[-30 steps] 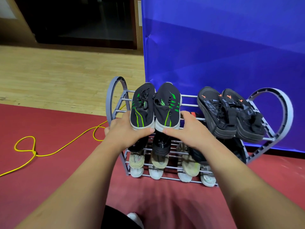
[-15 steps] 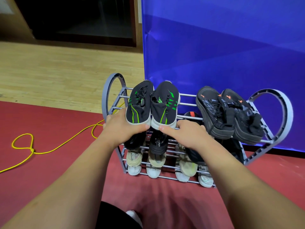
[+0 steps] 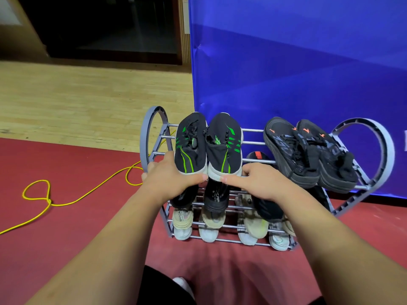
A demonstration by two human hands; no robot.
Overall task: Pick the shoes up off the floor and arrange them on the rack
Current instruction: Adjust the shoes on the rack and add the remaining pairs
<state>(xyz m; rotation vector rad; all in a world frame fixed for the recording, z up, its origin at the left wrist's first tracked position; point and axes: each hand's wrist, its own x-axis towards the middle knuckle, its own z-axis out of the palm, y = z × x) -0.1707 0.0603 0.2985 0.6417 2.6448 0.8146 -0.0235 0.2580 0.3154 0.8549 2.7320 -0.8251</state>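
Rack [image 3: 152, 128]: a grey barred shoe rack with looped ends is standing on the red floor [image 3: 66, 249] at 12 o'clock, backing onto a blue screen [image 3: 297, 62].
Task's shoes: the green-striped pair [image 3: 224, 150] is lying side by side on the top shelf, toes pointing to 12 o'clock, heels overhanging the front bar.
Left hand [image 3: 169, 177]: it is cupping the left shoe's heel, thumb lying across it.
Right hand [image 3: 259, 181]: its thumb is pressing on the right shoe's heel and its fingers are curling beside the shoe.
Why: the hands are probably squaring the heels so the pair sits level.
Neighbours: a black-and-orange pair [image 3: 308, 150] is sitting at 2 o'clock on the same shelf; pale shoes [image 3: 182, 223] are filling the lower shelves.
Floor: a yellow cable [image 3: 66, 202] is looping at 9 o'clock.
Change: little is differing from the earlier frame; the pair and both hands are keeping their places.
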